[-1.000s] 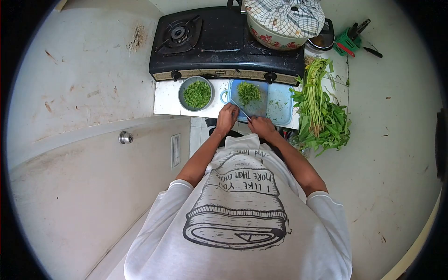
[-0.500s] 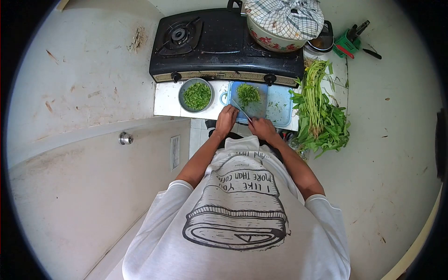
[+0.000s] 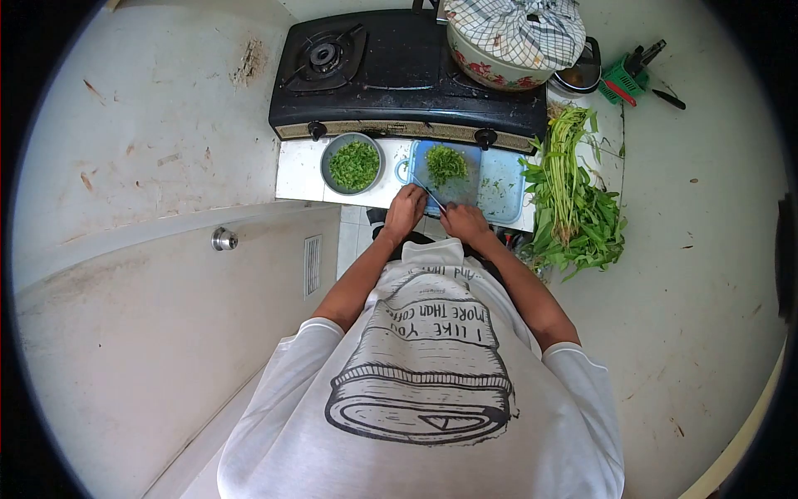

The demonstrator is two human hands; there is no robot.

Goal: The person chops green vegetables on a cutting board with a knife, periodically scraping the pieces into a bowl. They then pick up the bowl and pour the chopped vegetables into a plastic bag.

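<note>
- right hand (image 3: 463,223): fingers curled tight around the knife (image 3: 431,194);
- left hand (image 3: 406,209): fingers bent near the blade; I can't tell if they hold anything;
- chopped greens (image 3: 446,165): heaped on the blue board (image 3: 457,196), past the knife;
- leafy bunch (image 3: 573,193): right of the board;
- bowl (image 3: 325,168): left of it, full of green bits (image 3: 353,165);
- black stove (image 3: 399,104): behind

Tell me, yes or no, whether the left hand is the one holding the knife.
No, the knife has its handle in the right hand, with the left hand beside the blade.
</note>
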